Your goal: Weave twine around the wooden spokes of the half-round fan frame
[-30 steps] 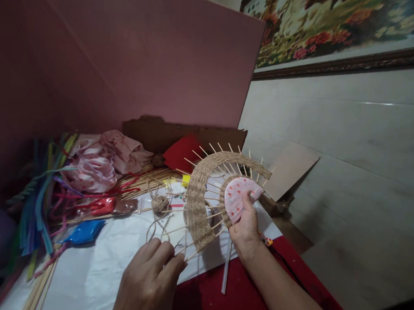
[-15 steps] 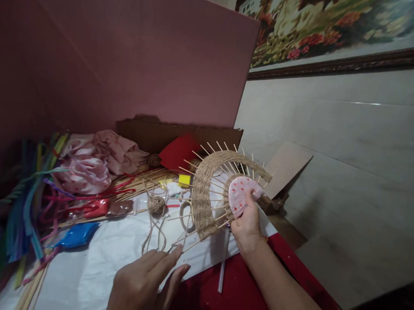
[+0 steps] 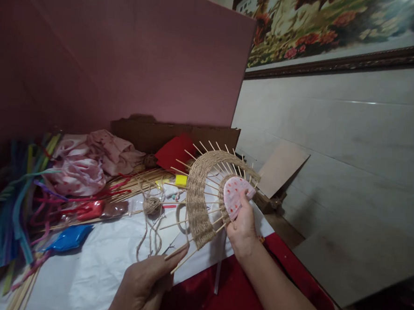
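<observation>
A woven twine arch (image 3: 197, 192) on thin wooden sticks fans around a half-round pink cloth piece with red dots (image 3: 231, 194). My right hand (image 3: 243, 227) grips this fan at the cloth, thumb on top. At the fan's lower left edge, my left hand (image 3: 150, 278) has its fingers bent by the ends of the lowest sticks; what lies between them is too small to tell. Close by are a ball of twine (image 3: 152, 205) with loose strands and a roll of tape (image 3: 181, 217), partly behind the sticks.
Pink cloth (image 3: 80, 166), colored strips (image 3: 19, 209), a blue packet (image 3: 70, 238), red packets (image 3: 89, 209) and a yellow block (image 3: 181, 180) lie on the left and middle. A clear rod (image 3: 218, 272) rests over the red cloth (image 3: 233, 297). A board (image 3: 283, 166) leans at the right.
The fingers of my left hand have curled in by the stick ends. The fan and my right hand sit slightly further left in the view, and the whole scene has shifted a little left.
</observation>
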Tool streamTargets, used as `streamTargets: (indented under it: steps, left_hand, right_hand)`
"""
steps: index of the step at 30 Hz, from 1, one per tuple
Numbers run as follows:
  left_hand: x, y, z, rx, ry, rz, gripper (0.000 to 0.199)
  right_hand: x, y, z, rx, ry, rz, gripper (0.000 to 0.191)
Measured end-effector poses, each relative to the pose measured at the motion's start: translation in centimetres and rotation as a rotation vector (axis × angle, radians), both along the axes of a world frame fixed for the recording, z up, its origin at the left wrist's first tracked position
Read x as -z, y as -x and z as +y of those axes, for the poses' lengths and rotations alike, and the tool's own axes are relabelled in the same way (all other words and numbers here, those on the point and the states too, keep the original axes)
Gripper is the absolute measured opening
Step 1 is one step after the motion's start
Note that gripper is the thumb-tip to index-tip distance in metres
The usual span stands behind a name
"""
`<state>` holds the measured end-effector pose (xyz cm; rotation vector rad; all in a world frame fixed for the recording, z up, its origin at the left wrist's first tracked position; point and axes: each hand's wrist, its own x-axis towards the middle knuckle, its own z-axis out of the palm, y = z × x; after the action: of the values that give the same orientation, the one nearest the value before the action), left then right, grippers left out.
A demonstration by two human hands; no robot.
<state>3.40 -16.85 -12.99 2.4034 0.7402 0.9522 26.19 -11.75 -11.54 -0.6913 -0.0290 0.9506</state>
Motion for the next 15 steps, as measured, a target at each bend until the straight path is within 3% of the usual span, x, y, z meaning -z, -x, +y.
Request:
streamTargets:
  steps: [7, 15]
  left_hand:
    - [0.95, -0.24, 0.29, -0.068, -0.202, 0.106, 0.049]
    - [1.04, -0.11, 0.59, -0.129, -0.217, 0.150, 0.052]
  right_hand:
    - [0.23, 0.53, -0.04, -0.020, -0.012, -0.008, 0.037]
    - [0.18, 0.58, -0.07, -0.003, 0.011, -0.001, 0.037]
